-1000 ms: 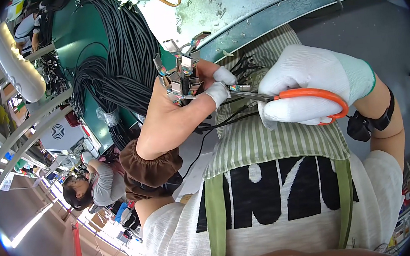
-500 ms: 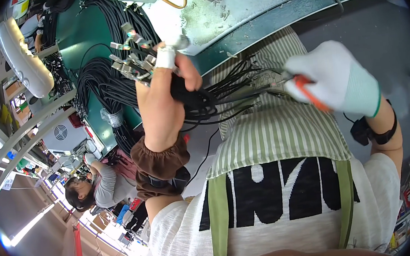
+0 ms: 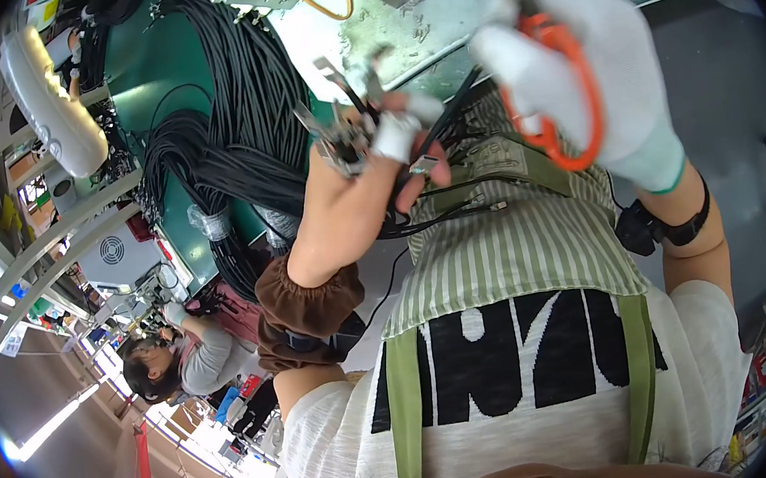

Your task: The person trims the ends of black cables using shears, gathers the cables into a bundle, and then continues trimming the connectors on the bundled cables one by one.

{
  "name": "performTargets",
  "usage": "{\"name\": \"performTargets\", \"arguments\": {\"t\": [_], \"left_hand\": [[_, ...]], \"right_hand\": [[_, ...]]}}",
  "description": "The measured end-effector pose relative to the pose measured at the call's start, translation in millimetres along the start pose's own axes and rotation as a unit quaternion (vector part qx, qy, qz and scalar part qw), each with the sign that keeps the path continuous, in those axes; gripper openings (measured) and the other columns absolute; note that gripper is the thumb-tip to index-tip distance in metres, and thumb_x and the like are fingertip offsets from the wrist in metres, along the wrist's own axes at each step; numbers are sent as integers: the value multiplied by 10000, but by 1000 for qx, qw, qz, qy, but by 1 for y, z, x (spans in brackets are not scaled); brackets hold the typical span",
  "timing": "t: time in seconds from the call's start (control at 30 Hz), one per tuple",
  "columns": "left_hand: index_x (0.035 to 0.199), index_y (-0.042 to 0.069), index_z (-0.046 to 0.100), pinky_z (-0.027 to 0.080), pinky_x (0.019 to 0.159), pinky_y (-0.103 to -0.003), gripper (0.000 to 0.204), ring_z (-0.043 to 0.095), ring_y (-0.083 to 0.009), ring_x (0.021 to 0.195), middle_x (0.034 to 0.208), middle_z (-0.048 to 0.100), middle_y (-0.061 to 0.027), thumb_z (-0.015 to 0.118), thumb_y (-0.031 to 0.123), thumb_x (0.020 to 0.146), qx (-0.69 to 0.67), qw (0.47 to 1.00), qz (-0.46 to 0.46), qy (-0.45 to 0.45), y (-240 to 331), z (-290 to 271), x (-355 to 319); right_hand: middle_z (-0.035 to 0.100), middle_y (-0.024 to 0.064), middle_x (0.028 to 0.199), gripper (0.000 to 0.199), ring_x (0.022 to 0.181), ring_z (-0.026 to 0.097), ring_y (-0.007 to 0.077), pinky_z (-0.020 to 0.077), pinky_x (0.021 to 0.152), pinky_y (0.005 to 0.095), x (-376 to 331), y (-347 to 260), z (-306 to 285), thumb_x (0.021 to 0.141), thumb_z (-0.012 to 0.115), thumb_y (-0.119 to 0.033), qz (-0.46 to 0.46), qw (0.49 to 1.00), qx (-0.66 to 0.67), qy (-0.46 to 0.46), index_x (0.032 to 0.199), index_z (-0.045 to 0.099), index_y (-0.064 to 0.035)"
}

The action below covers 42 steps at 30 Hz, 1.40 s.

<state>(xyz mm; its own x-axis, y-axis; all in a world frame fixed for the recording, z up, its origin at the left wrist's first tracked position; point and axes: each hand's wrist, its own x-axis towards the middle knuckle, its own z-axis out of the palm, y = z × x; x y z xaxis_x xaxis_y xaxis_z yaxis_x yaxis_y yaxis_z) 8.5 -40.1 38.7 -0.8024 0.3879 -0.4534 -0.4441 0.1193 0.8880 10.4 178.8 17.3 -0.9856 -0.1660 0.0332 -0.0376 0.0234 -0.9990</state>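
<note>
A green bench (image 3: pixel 141 73) fills the upper left, with a thick mass of black cables (image 3: pixel 235 133) draped over it. A pale, scuffed board (image 3: pixel 434 4) lies along the bench's far side, littered with small scraps. To the left run white metal rails (image 3: pixel 44 262) and a white fan unit (image 3: pixel 113 256). A co-worker in a grey top (image 3: pixel 183 364) bends over nearby. The grey floor (image 3: pixel 739 103) stretches right, and bright light glares off the floor at lower left (image 3: pixel 42 438).

Small yellow label (image 3: pixel 50 10) top left; white tag (image 3: pixel 13 341) on left rack.
</note>
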Motion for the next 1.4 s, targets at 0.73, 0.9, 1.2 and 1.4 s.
{"name": "performTargets", "arguments": {"t": [0.73, 0.9, 1.2, 1.4], "left_hand": [[1031, -9, 574, 427, 583, -220, 160, 538, -97, 641, 836, 633, -84, 573, 126, 944, 238, 953, 173, 67, 9, 18, 39], [1100, -5, 551, 462, 694, -243, 190, 567, -114, 761, 914, 627, -74, 566, 104, 945, 78, 983, 161, 32, 2, 17, 35], [1097, -3, 504, 449, 696, -263, 192, 541, -124, 738, 893, 579, -59, 507, 148, 980, 0, 994, 96, 42, -4, 30, 31], [1134, 0, 501, 474, 743, -276, 222, 575, -126, 807, 942, 601, -82, 562, 91, 941, -61, 978, 193, -43, -5, 15, 35]], "right_hand": [[578, 30, 544, 140, 432, 523, 97, 396, 419, 258, -3, 10, -36, 846, 619, -135, -134, 981, -74, -119, 790, 609, -7], [545, 15, 514, 178, 415, 507, 73, 395, 395, 231, 2, 1, -40, 868, 581, -147, 185, 940, 200, -207, 766, 595, -1], [511, 28, 484, 271, 391, 483, 78, 397, 391, 215, 2, 2, -23, 893, 567, -225, -24, 994, 30, -105, 768, 587, 15], [519, 29, 488, 289, 390, 498, 88, 404, 394, 217, 2, -11, -25, 890, 581, -234, 133, 978, 124, -99, 736, 571, 11]]}}
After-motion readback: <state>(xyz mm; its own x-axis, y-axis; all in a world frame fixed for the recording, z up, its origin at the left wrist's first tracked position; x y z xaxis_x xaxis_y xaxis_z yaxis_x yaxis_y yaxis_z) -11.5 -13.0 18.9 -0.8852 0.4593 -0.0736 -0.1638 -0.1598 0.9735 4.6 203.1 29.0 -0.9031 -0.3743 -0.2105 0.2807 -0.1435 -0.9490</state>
